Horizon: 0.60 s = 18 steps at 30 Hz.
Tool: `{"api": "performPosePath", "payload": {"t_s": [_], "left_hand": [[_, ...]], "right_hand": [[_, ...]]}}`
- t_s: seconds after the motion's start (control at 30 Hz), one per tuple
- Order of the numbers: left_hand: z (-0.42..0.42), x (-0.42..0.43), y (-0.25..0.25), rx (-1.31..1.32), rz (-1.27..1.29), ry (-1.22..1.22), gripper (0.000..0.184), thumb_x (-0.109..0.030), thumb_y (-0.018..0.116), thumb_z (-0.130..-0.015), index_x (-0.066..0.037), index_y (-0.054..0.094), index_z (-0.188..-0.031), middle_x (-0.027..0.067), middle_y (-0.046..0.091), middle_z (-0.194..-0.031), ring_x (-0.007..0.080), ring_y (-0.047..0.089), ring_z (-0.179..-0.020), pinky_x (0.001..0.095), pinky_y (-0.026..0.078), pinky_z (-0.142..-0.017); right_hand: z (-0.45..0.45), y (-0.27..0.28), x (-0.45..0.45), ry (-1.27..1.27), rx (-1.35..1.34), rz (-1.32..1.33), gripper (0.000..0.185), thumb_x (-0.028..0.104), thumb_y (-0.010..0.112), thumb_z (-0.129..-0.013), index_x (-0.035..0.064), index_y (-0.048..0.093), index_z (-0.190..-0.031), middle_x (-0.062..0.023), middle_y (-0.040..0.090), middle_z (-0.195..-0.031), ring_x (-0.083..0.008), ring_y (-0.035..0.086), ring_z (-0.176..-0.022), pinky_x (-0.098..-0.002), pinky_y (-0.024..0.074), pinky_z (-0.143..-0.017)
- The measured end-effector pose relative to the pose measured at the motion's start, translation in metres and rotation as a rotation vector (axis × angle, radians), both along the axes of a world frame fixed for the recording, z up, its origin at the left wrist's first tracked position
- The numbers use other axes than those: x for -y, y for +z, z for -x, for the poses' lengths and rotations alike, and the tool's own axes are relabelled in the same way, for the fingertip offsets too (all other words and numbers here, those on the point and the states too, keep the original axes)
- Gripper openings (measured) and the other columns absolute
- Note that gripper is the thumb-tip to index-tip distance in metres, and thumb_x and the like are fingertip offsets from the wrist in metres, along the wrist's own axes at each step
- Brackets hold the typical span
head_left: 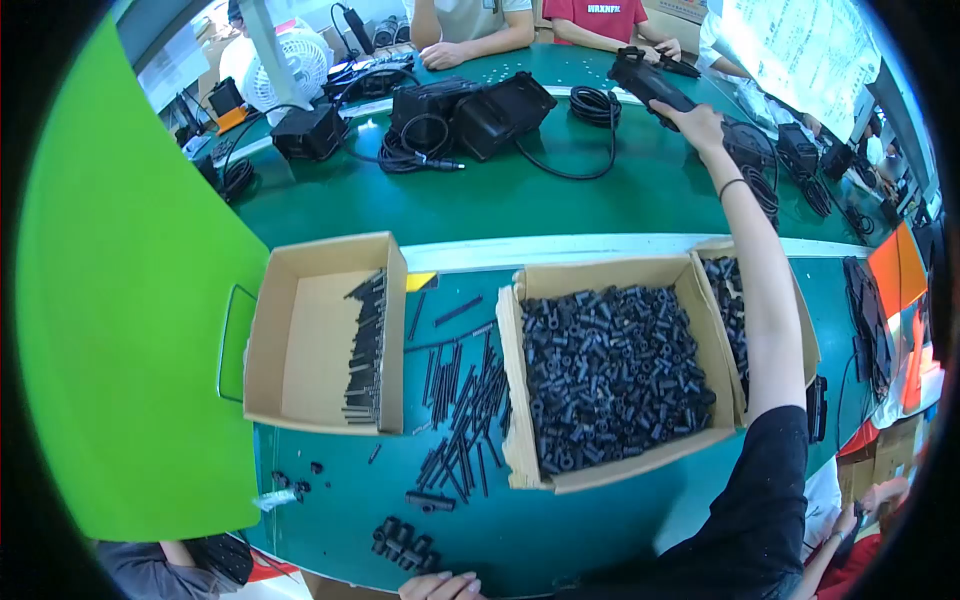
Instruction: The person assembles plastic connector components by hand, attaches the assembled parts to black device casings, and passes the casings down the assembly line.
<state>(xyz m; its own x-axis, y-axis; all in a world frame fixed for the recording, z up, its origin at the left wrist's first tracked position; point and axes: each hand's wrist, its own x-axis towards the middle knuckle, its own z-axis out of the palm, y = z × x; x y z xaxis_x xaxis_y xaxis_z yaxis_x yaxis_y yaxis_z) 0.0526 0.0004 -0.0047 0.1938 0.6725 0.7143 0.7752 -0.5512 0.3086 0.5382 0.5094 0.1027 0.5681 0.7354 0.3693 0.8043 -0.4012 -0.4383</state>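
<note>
Two hands are in view: the right grip [697, 125], reached far forward, is closed around one black device [650, 85], while the left grip [440, 586] sits at the bottom edge, where I cannot tell whether it holds anything. Three cardboard boxes lie nearer than the right grip: the first box [320, 330], well to its left, has black rods [365, 350] lined along one side; the middle box [512, 390] is full of short black tubular parts [615, 380]; the third box [810, 350], half hidden under the right forearm, holds similar pieces. Loose rods [465, 410] lie between the first and middle boxes, too tangled to count, and one cluster of black ribbed parts [404, 545] lies just beyond the left grip. Left of the right grip are three black box-shaped units [308, 132] and coiled cables [595, 105]. The surface [600, 215] is smooth green, crossed by a pale strip [560, 247]. Beyond it stand one white fan [300, 70] and two co-workers [480, 30]; a printed sheet [800, 60] hangs right of the right grip, and a bright green panel [110, 300] fills the far left. The held device is dark, long and blocky, lying aslant with its far end to the left of the fingers.
</note>
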Motion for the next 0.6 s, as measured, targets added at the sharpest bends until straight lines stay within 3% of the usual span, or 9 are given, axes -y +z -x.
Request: {"api": "performPosePath", "payload": {"t_s": [0.1, 0.13, 0.23, 0.27, 0.4, 0.6], "left_hand": [[0.001, -0.007, -0.015, -0.024, -0.125, 0.041, 0.015, -0.018, 0.057, -0.093, -0.010, 0.068, -0.090, 0.0060, 0.069, -0.093, 0.0224, 0.059, -0.078, 0.0382, 0.044, -0.071], [-0.003, -0.006, -0.020, -0.005, -0.174, 0.116, 0.012, -0.017, 0.059, -0.088, -0.009, 0.069, -0.087, 0.0066, 0.068, -0.094, 0.0224, 0.058, -0.071, 0.0372, 0.043, -0.065], [0.008, 0.002, -0.010, -0.065, -0.007, 0.062, 0.012, -0.016, 0.062, -0.083, -0.007, 0.069, -0.087, 0.0080, 0.068, -0.094, 0.0224, 0.058, -0.071, 0.0363, 0.043, -0.065], [0.022, 0.008, 0.004, -0.154, 0.239, -0.062, 0.018, -0.018, 0.061, -0.085, -0.005, 0.068, -0.095, 0.0092, 0.068, -0.098, 0.0242, 0.059, -0.079, 0.0386, 0.043, -0.071], [0.011, 0.014, 0.000, -0.096, 0.217, 0.027, 0.025, -0.021, 0.056, -0.092, -0.003, 0.063, -0.108, 0.0091, 0.065, -0.108, 0.0280, 0.057, -0.093, 0.0446, 0.041, -0.081], [0.018, 0.012, -0.002, -0.120, 0.262, -0.039, 0.021, -0.018, 0.057, -0.091, -0.005, 0.062, -0.106, 0.0083, 0.065, -0.105, 0.0265, 0.056, -0.091, 0.0444, 0.040, -0.081]], "right_hand": [[0.000, -0.011, -0.027, -0.020, -0.005, 0.009, 0.128, 0.086, 0.068, -0.053, -0.0150, 0.047, -0.129, -0.0359, 0.045, -0.133, -0.0450, 0.052, -0.121, -0.0447, 0.0464, -0.099], [0.000, -0.017, -0.033, -0.045, -0.019, 0.028, 0.129, 0.086, 0.067, -0.052, -0.0156, 0.048, -0.128, -0.0357, 0.046, -0.134, -0.0460, 0.052, -0.121, -0.0442, 0.0443, -0.102], [-0.020, -0.036, -0.047, -0.071, -0.028, 0.120, 0.123, 0.085, 0.068, -0.054, -0.0095, 0.051, -0.131, -0.0325, 0.047, -0.137, -0.0435, 0.043, -0.130, -0.0437, 0.0409, -0.105], [-0.024, -0.039, -0.047, -0.067, -0.001, 0.103, 0.121, 0.083, 0.068, -0.056, -0.0074, 0.050, -0.134, -0.0319, 0.046, -0.138, -0.0425, 0.037, -0.135, -0.0435, 0.0386, -0.107], [-0.037, -0.046, -0.052, -0.102, 0.016, 0.196, 0.123, 0.084, 0.067, -0.056, -0.0091, 0.048, -0.134, -0.0319, 0.044, -0.140, -0.0435, 0.039, -0.133, -0.0442, 0.0391, -0.107], [-0.038, -0.054, -0.060, -0.104, -0.086, 0.093, 0.123, 0.085, 0.067, -0.055, -0.0117, 0.051, -0.130, -0.0327, 0.047, -0.136, -0.0437, 0.041, -0.132, -0.0447, 0.0400, -0.106]]}}
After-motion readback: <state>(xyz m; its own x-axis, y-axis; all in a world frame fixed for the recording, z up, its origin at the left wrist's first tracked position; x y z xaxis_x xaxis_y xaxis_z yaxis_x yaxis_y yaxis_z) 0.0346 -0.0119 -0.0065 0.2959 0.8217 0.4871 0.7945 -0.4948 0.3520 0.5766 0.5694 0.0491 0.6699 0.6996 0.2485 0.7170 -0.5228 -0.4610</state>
